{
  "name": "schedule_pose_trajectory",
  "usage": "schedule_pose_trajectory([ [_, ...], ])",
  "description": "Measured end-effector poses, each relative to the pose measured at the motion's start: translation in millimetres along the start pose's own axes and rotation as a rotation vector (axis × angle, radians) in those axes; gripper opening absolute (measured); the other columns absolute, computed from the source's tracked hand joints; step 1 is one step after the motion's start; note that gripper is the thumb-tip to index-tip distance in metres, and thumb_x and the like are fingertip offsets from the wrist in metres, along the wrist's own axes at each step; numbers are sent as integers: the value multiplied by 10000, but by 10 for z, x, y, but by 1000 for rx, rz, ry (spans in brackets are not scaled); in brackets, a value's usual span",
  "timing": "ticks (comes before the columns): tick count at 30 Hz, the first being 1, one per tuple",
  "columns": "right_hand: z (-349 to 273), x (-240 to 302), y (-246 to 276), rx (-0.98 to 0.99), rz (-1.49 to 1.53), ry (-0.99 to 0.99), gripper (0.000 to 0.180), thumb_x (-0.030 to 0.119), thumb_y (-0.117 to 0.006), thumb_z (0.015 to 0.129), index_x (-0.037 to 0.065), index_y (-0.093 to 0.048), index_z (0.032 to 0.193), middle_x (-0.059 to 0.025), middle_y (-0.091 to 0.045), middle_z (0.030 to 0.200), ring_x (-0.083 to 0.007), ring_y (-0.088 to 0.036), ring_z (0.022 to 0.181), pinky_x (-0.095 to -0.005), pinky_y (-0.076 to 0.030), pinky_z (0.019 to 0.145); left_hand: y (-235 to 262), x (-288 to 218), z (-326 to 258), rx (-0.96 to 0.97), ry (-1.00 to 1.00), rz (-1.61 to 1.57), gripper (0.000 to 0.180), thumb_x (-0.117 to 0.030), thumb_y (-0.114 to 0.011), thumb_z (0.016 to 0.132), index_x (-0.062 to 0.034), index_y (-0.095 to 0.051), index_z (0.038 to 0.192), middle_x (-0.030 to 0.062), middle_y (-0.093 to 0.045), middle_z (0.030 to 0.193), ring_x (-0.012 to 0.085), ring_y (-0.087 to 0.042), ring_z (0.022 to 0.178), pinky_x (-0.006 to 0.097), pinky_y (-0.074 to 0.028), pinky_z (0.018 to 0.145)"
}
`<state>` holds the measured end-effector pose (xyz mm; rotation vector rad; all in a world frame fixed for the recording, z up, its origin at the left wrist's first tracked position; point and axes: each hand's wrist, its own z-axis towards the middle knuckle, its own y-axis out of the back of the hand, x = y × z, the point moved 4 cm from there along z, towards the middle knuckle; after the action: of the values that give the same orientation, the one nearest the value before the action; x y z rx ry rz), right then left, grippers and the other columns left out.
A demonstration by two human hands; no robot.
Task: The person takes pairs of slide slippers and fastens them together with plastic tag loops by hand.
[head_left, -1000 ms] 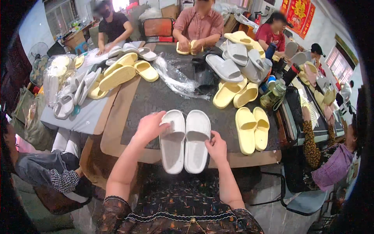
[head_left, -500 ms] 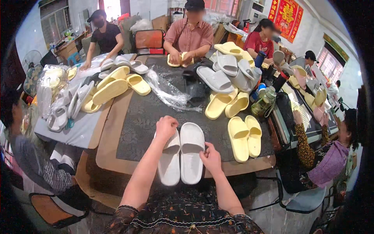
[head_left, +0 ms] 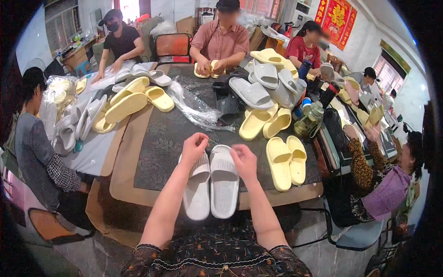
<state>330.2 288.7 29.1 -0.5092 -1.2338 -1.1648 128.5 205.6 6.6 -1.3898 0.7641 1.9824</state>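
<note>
Watching the head feed from way over here. The left hand [head_left: 194, 148] has thumb and fingertips curled nearly together at the toe end of the left gray slide sandal [head_left: 197, 189]; can't tell if it's pinching anything. The right hand [head_left: 244, 161] is loosely bent at the outer front of the right gray slide sandal [head_left: 224, 184], but I can't make out how far its fingers are parted or whether they've got hold of the strap.

Geometry I care about: both gray slides lie side by side with long axes running near-to-far, toes away from me, heels at the table's tan near edge [head_left: 258, 198]. From my fingertips, most of each slide extends back toward the body, and each hand is nearer the slide on its own side.

Further out: a yellow slide pair [head_left: 279, 168] to the right, clear plastic bags [head_left: 196, 108] beyond on the dark mat [head_left: 161, 150], and a gray-and-yellow slide heap [head_left: 253, 94] far right.
</note>
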Motion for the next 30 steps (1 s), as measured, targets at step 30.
schedule_pose_trajectory([
  [30,484,-230,-751,326,220,-51,136,143,-673,820,17,-671,872,-2,-645,762,-69,-563,699,-231,-451,619,39,190,89,130,172,-276,129,-131,-654,867,-13,-658,917,22,-663,826,82,-597,744,227,-475,677],
])
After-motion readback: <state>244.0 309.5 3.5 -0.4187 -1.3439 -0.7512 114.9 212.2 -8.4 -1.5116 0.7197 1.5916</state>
